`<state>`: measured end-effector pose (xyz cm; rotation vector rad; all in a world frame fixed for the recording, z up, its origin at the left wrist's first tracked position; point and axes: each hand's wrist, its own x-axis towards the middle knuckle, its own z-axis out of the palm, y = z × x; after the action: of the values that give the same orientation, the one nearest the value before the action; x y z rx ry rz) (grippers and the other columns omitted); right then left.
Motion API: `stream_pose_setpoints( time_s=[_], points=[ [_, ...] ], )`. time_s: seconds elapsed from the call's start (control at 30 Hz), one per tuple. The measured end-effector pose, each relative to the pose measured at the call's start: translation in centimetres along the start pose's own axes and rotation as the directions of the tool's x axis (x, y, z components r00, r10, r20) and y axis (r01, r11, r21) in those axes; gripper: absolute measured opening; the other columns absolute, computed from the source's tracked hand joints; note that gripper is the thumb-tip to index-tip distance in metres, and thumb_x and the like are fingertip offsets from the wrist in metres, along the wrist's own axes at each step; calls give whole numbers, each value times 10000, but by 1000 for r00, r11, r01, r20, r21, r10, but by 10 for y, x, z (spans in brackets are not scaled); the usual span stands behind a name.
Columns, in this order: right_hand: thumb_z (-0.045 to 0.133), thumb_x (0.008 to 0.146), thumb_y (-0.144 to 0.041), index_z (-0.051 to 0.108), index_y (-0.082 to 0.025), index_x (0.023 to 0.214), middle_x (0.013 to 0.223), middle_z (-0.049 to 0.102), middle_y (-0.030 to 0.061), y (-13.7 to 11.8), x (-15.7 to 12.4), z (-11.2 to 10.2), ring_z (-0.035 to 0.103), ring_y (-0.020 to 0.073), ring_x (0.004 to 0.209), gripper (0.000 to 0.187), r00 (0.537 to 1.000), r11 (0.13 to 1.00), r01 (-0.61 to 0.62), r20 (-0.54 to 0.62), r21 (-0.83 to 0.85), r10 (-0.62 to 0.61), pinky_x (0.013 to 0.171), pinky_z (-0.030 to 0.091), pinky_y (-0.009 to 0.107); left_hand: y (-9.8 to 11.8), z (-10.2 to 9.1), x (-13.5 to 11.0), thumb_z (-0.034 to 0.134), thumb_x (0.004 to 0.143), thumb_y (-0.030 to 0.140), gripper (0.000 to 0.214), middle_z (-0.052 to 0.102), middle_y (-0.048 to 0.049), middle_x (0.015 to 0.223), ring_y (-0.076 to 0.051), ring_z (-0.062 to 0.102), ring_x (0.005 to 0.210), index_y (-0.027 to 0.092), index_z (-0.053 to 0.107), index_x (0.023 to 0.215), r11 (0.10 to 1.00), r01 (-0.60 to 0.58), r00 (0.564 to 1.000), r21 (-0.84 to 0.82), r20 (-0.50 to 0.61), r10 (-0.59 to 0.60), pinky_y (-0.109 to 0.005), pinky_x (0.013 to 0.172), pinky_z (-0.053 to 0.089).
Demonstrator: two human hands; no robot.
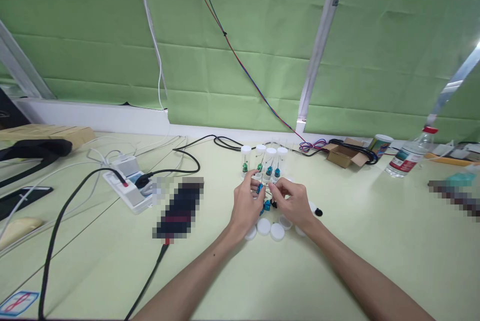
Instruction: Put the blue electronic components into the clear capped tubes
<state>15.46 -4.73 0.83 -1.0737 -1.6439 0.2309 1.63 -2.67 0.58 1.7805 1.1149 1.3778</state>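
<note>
My left hand is closed around a small blue part with a thin stem rising from it. Close on its right, my right hand pinches at a thin dark wire or stem; the fingertips hide its end. Below the hands lie more small blue parts and a small black piece. Just beyond stand several clear vials with white caps, holding green parts and blue parts with stems. Several loose white caps lie nearer me, some partly covered by my right hand.
A black knob-like piece lies right of my right hand. To the left are a blurred phone on a cable and a white power strip. An open cardboard box and a water bottle stand at the back right.
</note>
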Motion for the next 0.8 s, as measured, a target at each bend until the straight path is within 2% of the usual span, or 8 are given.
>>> stream_pose_setpoints(
  time_s=[0.13,0.37,0.8],
  points=[
    [548,883,-335,570,-182,682,558,559,-8,-4,1,-2,497,105,475,253,1000,999,-22,19,32,21,492,437,228,0,0,0,581,802,278,395,610,-38,863,-135,610,703,207,525,1186,1000,-1,1000,2,-5,1,-262,637,541],
    [569,875,-334,598,-194,860,634,600,-5,-2,1,-2,539,113,468,143,994,974,-96,72,207,82,486,464,241,-1,-1,1,590,795,286,391,607,-36,857,-138,622,700,207,527,1172,999,8,1000,-31,-22,-8,-263,636,547],
    [502,913,-357,645,-201,1038,708,605,27,-3,3,-4,561,130,545,246,970,911,-186,218,368,110,494,475,246,0,-2,1,594,797,267,388,622,-48,875,-145,639,722,203,525,1173,998,12,1000,-54,-25,-13,-275,647,557]
  ],
)
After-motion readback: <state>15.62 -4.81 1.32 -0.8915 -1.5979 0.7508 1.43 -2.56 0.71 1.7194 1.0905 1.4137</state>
